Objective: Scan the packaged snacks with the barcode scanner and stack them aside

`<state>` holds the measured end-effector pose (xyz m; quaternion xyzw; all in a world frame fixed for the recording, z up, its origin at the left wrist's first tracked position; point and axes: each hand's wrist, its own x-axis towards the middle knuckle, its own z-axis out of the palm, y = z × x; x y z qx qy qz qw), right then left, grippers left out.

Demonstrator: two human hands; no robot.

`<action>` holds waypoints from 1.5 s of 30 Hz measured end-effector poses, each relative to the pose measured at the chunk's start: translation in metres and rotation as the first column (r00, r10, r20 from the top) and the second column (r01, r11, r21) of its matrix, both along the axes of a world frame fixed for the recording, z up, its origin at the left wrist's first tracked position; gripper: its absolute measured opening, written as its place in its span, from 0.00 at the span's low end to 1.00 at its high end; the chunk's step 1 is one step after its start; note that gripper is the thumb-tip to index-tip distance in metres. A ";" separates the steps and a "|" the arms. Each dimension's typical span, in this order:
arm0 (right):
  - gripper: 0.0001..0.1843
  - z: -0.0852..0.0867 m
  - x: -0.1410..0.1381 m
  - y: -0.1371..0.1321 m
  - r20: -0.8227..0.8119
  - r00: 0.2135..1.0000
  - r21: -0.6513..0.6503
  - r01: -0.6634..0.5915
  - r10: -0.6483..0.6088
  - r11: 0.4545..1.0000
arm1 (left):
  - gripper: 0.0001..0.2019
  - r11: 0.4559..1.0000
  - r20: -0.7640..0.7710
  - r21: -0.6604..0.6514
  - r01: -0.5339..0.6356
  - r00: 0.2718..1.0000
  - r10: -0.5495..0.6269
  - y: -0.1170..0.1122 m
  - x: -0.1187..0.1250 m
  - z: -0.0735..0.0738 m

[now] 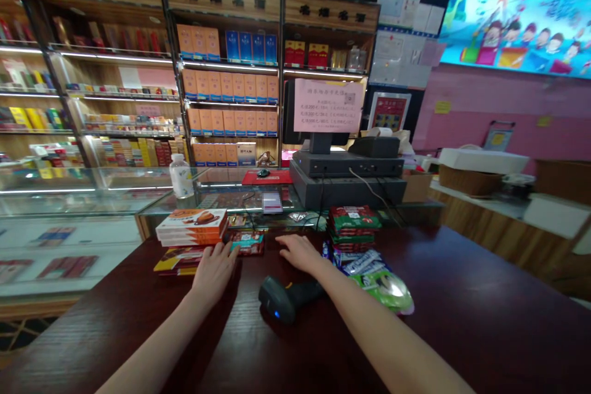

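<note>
- Hands well apart.
- Left hand [215, 269]: fingers loosely spread, between boxes [184, 225] and teal packet [250, 244]; contact unclear from here.
- Right hand [299, 253]: fingers extended, low over table [231, 351], near green packs [353, 218].
- Scanner [279, 303]: on table, handle partly hidden by right forearm.
- Boxes: stacked above yellow packs [178, 260].

White-orange boxes [191, 226] stacked flat on yellow packs [173, 262], left side of desk [217, 345]. Teal-brown packet [250, 242] flat, just right of them. Farther right: red-green packs [353, 221] in a flat pile, blue-white packs [362, 263] in front.
</note>
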<state>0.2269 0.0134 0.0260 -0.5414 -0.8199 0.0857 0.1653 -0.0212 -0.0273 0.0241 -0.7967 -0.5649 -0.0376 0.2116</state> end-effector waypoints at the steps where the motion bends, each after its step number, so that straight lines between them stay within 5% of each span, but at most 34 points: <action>1: 0.25 0.001 0.005 -0.003 -0.002 1.000 0.002 0.004 -0.004 1.000 | 0.25 1.000 0.010 0.005 0.011 1.000 -0.011 0.000 0.002 0.000; 7: 0.25 0.013 0.042 -0.020 -0.029 0.998 0.039 0.059 -0.058 0.997 | 0.27 0.996 -0.008 0.049 0.076 0.997 -0.076 0.004 0.023 0.003; 19: 0.22 0.041 0.116 -0.044 -0.099 0.983 0.174 0.172 -0.157 0.970 | 0.25 0.954 0.082 0.098 0.283 0.953 -0.291 0.023 0.095 0.032; 29: 0.17 0.050 0.191 -0.042 -0.202 0.924 0.320 0.376 -0.326 0.869 | 0.28 0.902 0.160 0.089 0.423 0.887 -0.433 0.052 0.175 0.046; 37: 0.17 0.042 0.230 -0.024 -0.285 0.835 0.227 0.535 -0.470 0.813 | 0.25 0.899 0.425 -0.100 0.425 0.835 -0.348 0.073 0.227 0.044; 45: 0.20 0.031 0.239 -0.011 -0.382 0.779 0.062 0.559 -0.498 0.827 | 0.23 0.886 0.618 -0.238 0.398 0.766 -0.178 0.102 0.257 0.028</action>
